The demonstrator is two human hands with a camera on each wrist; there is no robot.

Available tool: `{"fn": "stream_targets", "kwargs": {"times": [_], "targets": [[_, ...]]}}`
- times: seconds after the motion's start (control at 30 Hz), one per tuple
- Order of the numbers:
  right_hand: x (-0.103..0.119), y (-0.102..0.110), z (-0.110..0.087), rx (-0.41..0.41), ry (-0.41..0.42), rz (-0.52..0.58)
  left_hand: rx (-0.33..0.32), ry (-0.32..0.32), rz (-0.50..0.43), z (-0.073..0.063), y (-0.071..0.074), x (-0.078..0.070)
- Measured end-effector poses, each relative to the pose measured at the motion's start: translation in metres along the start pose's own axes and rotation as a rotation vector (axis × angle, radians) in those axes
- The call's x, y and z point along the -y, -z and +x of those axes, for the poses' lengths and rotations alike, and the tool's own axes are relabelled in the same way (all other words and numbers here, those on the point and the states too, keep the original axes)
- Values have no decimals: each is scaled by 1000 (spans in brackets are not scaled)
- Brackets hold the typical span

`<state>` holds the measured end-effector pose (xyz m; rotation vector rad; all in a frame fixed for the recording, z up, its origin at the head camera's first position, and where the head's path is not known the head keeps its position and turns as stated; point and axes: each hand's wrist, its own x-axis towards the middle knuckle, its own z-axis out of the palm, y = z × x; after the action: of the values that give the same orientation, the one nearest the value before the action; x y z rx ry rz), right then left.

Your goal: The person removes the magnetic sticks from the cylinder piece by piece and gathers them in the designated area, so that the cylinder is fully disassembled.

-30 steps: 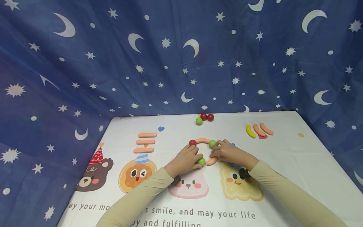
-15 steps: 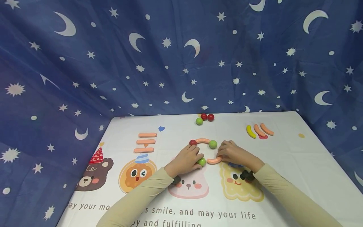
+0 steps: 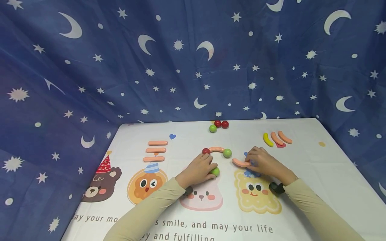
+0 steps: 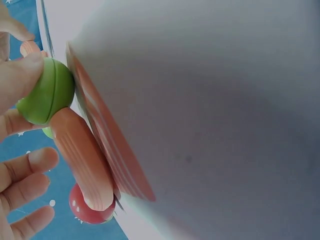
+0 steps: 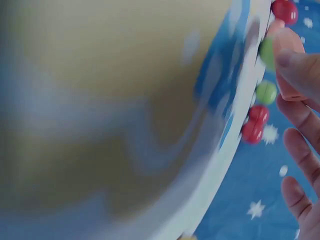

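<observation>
In the head view my left hand (image 3: 196, 170) pinches a green ball (image 3: 215, 171) between thumb and index finger, near the table's middle. The left wrist view shows a toy sausage (image 4: 82, 157) running from that ball to a red ball (image 4: 90, 207); this sausage is hidden under my hand in the head view. To the right, my right hand (image 3: 266, 164) pinches the end of another curved sausage (image 3: 240, 163). A third sausage (image 3: 216, 149) lies between the red ball and another green ball (image 3: 227, 153).
Several loose pieces surround the hands: three straight sausages (image 3: 155, 150) at left, two red balls (image 3: 224, 124) and a green ball (image 3: 212, 128) at the back. A yellow banana-shaped piece (image 3: 267, 140) and two curved sausages (image 3: 276, 138) lie back right. A printed cloth (image 3: 325, 187) covers the table.
My right hand has moved right and slightly back with the curved sausage, away from the green ball in my left hand. The left hand has stayed in place.
</observation>
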<state>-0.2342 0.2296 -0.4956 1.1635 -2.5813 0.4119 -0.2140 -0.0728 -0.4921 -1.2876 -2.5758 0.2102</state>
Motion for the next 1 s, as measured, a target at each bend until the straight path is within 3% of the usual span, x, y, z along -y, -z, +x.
{"fn": "stream_targets", "kwargs": {"times": [0.47, 0.6, 0.83, 1.0], "targets": [[-42, 24, -45, -55, -315, -9, 2, 5, -8, 0, 1, -1], [-50, 31, -54, -16, -424, 7, -1, 4, 1, 0, 1, 0], [-70, 34, -62, 2, -444, -38, -12, -1, 11, 0, -1, 0], [-76, 37, -67, 120, -565, -2, -16, 0, 7, 0, -1, 1]]}}
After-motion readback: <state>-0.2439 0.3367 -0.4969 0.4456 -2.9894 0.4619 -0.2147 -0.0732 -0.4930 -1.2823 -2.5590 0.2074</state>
